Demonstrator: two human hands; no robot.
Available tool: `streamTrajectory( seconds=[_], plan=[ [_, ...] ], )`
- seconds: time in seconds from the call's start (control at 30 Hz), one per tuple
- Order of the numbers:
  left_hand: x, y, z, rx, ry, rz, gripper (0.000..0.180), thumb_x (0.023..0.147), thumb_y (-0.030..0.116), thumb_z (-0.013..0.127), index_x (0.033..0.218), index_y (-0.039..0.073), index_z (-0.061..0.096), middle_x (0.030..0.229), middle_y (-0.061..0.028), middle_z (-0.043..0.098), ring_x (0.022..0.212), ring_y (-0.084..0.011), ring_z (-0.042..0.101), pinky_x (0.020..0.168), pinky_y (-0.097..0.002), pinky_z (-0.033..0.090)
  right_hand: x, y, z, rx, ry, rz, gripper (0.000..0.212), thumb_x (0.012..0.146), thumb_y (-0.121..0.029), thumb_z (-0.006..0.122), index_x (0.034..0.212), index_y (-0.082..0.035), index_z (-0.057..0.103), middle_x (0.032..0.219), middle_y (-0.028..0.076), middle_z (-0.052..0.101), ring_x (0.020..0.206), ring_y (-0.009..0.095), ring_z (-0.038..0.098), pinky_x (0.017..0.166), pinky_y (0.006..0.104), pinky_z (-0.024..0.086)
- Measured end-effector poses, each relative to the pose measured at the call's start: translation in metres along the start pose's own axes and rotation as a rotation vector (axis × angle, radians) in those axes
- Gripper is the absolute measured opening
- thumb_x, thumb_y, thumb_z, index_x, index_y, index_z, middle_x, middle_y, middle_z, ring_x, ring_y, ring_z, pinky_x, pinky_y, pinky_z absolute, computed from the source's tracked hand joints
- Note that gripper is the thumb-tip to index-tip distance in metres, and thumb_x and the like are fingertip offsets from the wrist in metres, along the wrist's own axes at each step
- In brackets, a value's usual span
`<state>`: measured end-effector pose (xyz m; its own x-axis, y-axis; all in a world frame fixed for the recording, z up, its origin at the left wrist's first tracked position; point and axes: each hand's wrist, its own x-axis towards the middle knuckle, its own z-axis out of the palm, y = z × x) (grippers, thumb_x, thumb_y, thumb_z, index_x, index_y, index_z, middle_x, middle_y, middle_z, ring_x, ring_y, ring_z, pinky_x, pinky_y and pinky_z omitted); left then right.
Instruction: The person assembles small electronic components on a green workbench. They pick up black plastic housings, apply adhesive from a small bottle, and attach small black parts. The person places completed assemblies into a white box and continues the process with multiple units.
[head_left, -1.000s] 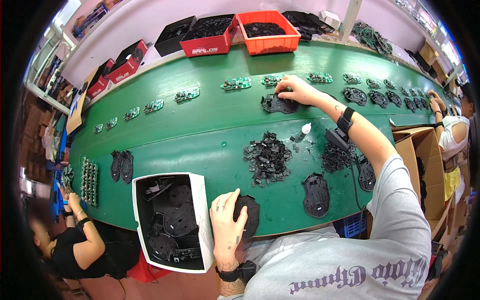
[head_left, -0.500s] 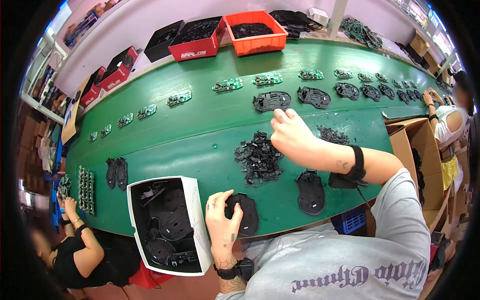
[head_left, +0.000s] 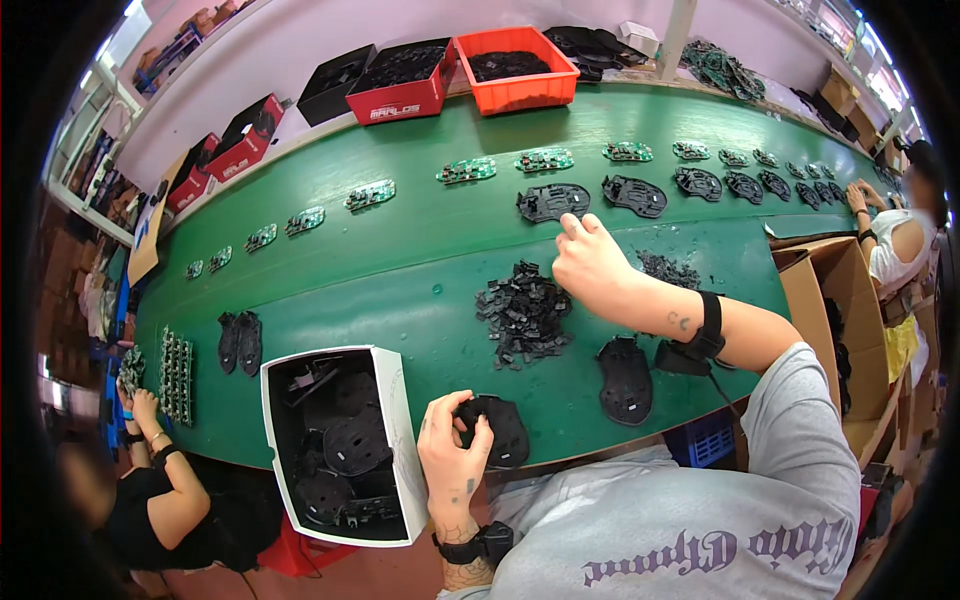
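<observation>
My left hand (head_left: pixel 455 450) is curled at the left side of a black plastic mouse shell (head_left: pixel 508 434) near the table's front edge, thumb and fingers bent around that side. My right hand (head_left: pixel 592 262) reaches across the table with its fingers drawn together. Its fingertips are just below a black shell (head_left: pixel 553 202) in the far row; anything between them is too small to make out. Under and left of that hand lies a heap of small black plastic pieces (head_left: pixel 521 314). Another black shell (head_left: pixel 625 380) rests to the right.
A white box (head_left: pixel 395 440) of black parts stands left of my left hand. Green circuit boards (head_left: pixel 467 171) line the table's far half. A red bin (head_left: pixel 515 92) sits at the back. A cardboard box (head_left: pixel 850 330) is at the right. Co-workers sit at both ends.
The whole view has shifted slightly, so the table's things appear a little further right. My left fingers have bent a little at the shell. My right hand stays near the far-row shell.
</observation>
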<state>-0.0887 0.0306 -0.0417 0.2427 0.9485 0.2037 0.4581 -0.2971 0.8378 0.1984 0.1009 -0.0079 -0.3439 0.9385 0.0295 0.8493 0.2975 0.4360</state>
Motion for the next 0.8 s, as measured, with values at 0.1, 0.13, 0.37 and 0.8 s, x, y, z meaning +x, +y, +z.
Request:
streamTrajectory(
  seconds=[0.1, 0.13, 0.37, 0.8],
  plan=[
    [0.000, 0.000, 0.002, -0.009, -0.014, 0.018, 0.034, 0.075, -0.002, 0.069, 0.108, 0.003, 0.063, 0.096, -0.0061, 0.062, 0.065, -0.0123, 0.053, 0.056, -0.0245, 0.043, 0.001, 0.000, 0.009, -0.004, 0.011, -0.004, 0.009, 0.067, -0.019, 0.070, 0.069, -0.010, 0.072, 0.078, 0.006, 0.063, 0.100, 0.027, 0.050, 0.084, 0.0381, 0.036],
    [0.001, 0.002, 0.002, -0.008, -0.016, 0.028, 0.034, 0.075, -0.002, 0.069, 0.108, 0.003, 0.063, 0.096, -0.0062, 0.062, 0.065, -0.0124, 0.053, 0.056, -0.0246, 0.044, 0.000, 0.001, 0.010, -0.004, 0.014, -0.002, 0.009, 0.067, -0.018, 0.070, 0.068, -0.010, 0.072, 0.078, 0.006, 0.063, 0.100, 0.027, 0.050, 0.085, 0.0378, 0.036],
    [-0.004, 0.002, 0.005, -0.122, 0.028, -0.080, 0.039, 0.080, 0.000, 0.066, 0.119, 0.003, 0.060, 0.093, -0.0053, 0.059, 0.061, -0.0089, 0.051, 0.052, -0.0217, 0.042, 0.001, 0.004, 0.003, 0.245, 0.110, -0.074, 0.012, 0.070, -0.010, 0.069, 0.081, -0.006, 0.067, 0.077, 0.010, 0.063, 0.094, 0.028, 0.059, 0.077, 0.0386, 0.045],
    [0.019, 0.012, 0.029, -0.794, -0.023, -0.368, 0.044, 0.095, 0.004, 0.057, 0.135, 0.001, 0.039, 0.101, -0.0152, 0.061, 0.059, -0.0166, 0.064, 0.051, -0.0257, 0.055, -0.012, -0.031, -0.045, 1.591, 0.061, 0.020, 0.014, 0.079, -0.003, 0.071, 0.092, 0.000, 0.072, 0.085, 0.012, 0.070, 0.076, 0.024, 0.070, 0.071, 0.0301, 0.057]
  ],
)
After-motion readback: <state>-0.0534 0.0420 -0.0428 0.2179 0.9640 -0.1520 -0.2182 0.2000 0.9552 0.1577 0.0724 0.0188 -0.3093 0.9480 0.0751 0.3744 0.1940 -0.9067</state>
